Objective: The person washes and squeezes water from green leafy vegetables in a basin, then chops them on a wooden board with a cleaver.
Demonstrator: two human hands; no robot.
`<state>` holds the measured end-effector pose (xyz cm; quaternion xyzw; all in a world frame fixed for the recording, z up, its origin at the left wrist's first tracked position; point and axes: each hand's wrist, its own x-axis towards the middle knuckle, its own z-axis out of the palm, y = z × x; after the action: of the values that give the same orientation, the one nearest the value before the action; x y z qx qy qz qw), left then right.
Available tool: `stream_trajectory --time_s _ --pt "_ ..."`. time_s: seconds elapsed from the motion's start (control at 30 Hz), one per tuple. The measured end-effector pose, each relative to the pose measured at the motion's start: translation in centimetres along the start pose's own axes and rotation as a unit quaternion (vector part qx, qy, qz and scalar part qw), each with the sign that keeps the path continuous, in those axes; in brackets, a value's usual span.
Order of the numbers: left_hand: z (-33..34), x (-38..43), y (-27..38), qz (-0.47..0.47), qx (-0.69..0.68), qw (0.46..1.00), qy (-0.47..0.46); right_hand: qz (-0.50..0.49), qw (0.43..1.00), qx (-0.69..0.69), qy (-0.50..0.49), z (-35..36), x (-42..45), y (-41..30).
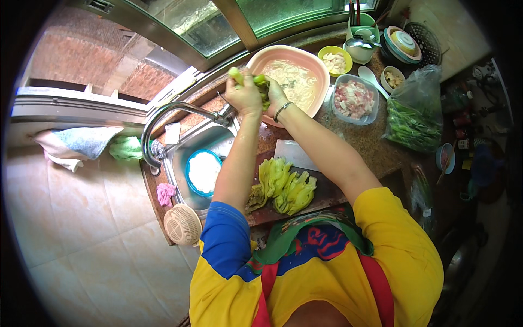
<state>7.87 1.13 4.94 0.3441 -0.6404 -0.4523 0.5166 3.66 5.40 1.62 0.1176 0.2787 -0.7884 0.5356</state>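
Both hands are raised over the near left rim of a pink plastic basin (322, 88) of cloudy water. My left hand (246, 97) and my right hand (275, 95), with a bracelet at its wrist, are closed around a bunch of leafy greens (264, 94). A pale stem end sticks out above the left fingers; the palms hide most of the bunch. Below my forearms, more yellow-green leafy vegetables (288, 186) lie in clumps on a dark cutting board (331, 192). Beside them rests the broad blade of a cleaver (296, 152), its handle end hidden by my right arm.
Left, a curved faucet (173, 105) arches over a steel sink (216, 137) holding a blue-rimmed bowl (188, 180) with white contents. To the right stand a tub of cut meat (354, 100), a yellow bowl (348, 61), a white spoon (369, 75) and a plastic bag of green vegetables (414, 118).
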Motion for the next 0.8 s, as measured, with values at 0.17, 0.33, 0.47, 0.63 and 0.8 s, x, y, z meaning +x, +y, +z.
stream_trajectory --time_s 0.17,0.33,0.47,0.63,0.8 --pt "1.3 -3.1 -0.2 0.003 -0.016 0.998 -0.054 -0.004 0.996 0.064 -0.061 -3.1 1.1 -1.1" --pt "0.5 -3.7 -0.4 0.109 0.072 0.986 -0.106 -0.013 0.998 -0.029 -0.045 -2.1 -0.3 -2.2" --pt "0.2 -3.1 -0.8 0.108 0.086 0.987 -0.078 -0.055 0.997 -0.023 -0.058 -2.7 1.9 -0.2" --pt "1.2 -3.3 -1.1 0.055 0.099 0.99 -0.083 -0.079 0.991 -0.096 0.057 -6.4 6.0 0.3" --pt "1.6 -3.7 -1.4 -0.002 0.073 0.993 -0.09 -0.083 0.988 -0.065 0.115 -8.0 7.0 0.9"
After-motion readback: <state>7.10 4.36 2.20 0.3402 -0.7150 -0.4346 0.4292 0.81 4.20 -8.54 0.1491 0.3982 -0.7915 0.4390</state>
